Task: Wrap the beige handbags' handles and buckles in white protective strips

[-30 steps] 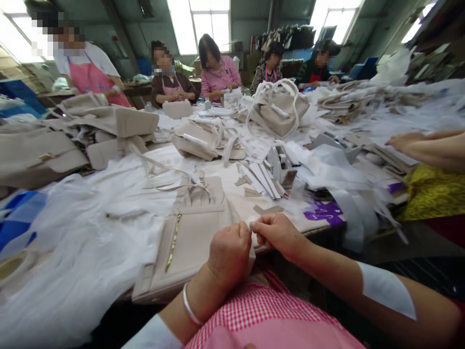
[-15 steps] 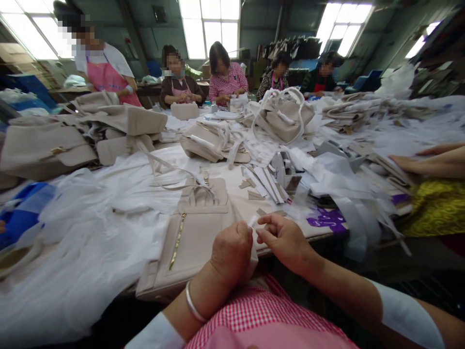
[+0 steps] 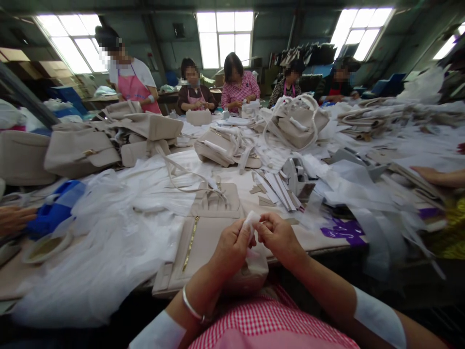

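A small piece of thin white wrapping sheet is bunched between my two hands. My left hand is closed around its left side, the thumb on top. The fingertips of my right hand pinch its right edge. Beneath and beside my left hand lies a beige handbag, flat at the table's front edge, with a gold zipper on its face. The bag's thin strap curls over the table behind it. My wrists hide part of the bag.
White sheets spread over the left. Beige bags are piled behind them. A tape dispenser and paper strips stand ahead. A co-worker's hand reaches in at right, another at left. Several people sit or stand opposite.
My hands have come together, and the right fingers now pinch the white sheet, which shows above the left fist. The view has swung left, bringing a co-worker's hand in at the left.
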`<state>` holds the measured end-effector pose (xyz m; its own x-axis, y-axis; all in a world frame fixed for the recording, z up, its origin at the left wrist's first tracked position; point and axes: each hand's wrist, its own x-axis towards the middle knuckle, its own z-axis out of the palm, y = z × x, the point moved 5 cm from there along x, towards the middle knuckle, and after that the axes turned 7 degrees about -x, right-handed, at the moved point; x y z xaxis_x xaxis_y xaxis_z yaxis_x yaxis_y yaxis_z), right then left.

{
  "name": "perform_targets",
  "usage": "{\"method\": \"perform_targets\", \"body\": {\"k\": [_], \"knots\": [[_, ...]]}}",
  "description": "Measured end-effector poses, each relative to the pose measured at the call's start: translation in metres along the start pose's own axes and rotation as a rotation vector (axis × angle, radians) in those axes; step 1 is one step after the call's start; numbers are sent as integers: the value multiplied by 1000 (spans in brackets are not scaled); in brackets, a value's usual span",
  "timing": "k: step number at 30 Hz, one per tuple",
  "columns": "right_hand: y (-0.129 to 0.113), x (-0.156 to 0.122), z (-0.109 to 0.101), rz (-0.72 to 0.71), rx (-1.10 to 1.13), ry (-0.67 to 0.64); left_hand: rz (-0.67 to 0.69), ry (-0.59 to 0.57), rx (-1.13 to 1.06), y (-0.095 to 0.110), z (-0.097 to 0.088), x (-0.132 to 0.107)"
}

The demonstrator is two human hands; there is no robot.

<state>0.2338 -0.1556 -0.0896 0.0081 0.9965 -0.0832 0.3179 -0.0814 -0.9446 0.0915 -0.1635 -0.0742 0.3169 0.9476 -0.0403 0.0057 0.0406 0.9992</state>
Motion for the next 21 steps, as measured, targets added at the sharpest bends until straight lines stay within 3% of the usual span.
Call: {"method": "perform_targets", "body": {"k": [3,5,11,14,19,21], "knots": [[0,1,10,-20,136,-159,-62,-42,-157,0,0,-1],[-3,1,9,-110,163,-183,-84,-58,-216,1,0,-1],[-9,3,-1,-291,12,-251,-51,-32,-233,7,-2,-3],[-6,7,-11,-281,-86,-157,-50,-51,-200,7,-1,-4],[-2,0,-31,-150,-10,203,-51,4,-183,3,-4,-4],[-10,-8,-30,-159,-46,232,-29,19,-152,3,-4,-4]]}}
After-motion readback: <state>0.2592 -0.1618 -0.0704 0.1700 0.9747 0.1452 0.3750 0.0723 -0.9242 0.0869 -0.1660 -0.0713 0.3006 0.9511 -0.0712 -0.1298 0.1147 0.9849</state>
